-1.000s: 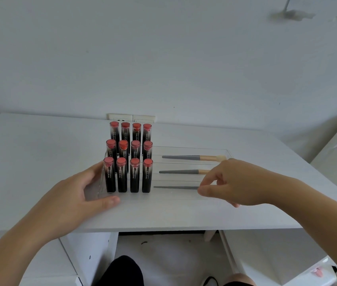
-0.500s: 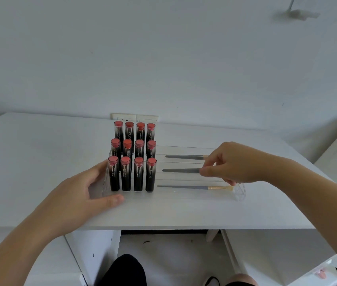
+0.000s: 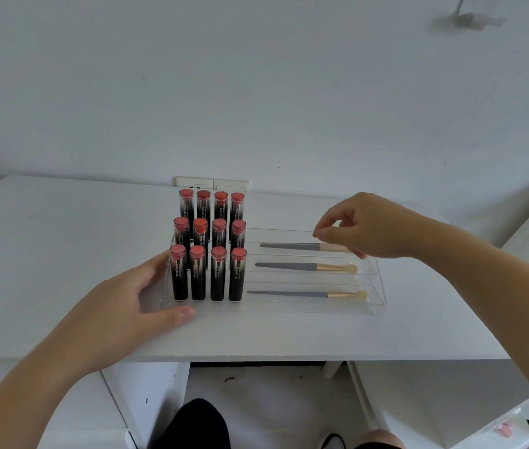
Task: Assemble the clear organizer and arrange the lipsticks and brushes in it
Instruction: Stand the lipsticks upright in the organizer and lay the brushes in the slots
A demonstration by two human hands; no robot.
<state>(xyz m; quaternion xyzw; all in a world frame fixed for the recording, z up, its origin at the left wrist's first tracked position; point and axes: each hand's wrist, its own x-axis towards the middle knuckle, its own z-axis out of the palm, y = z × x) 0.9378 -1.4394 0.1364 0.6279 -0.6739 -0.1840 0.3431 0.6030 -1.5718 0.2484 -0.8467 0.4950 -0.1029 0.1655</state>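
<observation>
Head view, right hand [image 3: 376, 230] hides back brush [image 3: 292, 246] tip

head cam, fwd-down, close over desk [image 3: 62, 254]

A plain room in a home, by the look of it: a white table [image 3: 62, 254] against a bare white wall [image 3: 256, 92], wall sockets [image 3: 212, 183] behind, white drawer units [image 3: 146, 396] underneath.

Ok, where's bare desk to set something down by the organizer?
The desk is bare left of the left hand, also the strip in front of the organizer and right of it, under the right forearm. Crowded: the lipsticks fill the left tiers, and the right hand hovers over the back brush.
</observation>
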